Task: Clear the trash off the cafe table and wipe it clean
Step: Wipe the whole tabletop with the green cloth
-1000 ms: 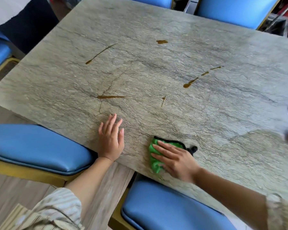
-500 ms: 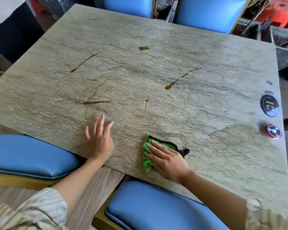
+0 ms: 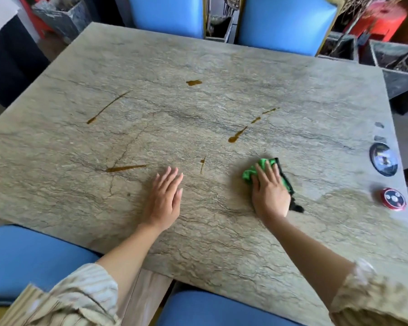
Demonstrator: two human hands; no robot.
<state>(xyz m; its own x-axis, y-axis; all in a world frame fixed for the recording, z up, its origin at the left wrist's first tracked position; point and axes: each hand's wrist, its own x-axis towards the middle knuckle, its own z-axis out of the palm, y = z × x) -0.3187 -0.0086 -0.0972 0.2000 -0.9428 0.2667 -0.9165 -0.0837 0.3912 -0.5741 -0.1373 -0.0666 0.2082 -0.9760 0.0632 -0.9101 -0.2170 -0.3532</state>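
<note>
1. The stone-patterned table (image 3: 222,231) is taken as the landmark; blue chair seats (image 3: 28,260) are seen at its near edge and two blue chair backs (image 3: 167,15) beyond its far edge.
2. Brown spill streaks are spread over the table: a long thin one (image 3: 108,107) at its left, a short bar (image 3: 125,168) nearer the front, a blot (image 3: 194,82) toward the far side, and a dotted trail (image 3: 238,135) right of centre.
3. The left hand (image 3: 165,198) is laid flat on the table, fingers straight, nothing held.
4. The green cloth (image 3: 250,174) with a black edge is pressed onto the table by the right hand (image 3: 270,192), its fingers stretched out over it; the trail lies just beyond.
5. A dark round disc (image 3: 384,159) and a red round disc (image 3: 393,199) are set at the table's right edge.
6. Compared with half a second ago, the cloth and right hand are found farther from the table's near edge and more to the right; the left hand is also farther in.
</note>
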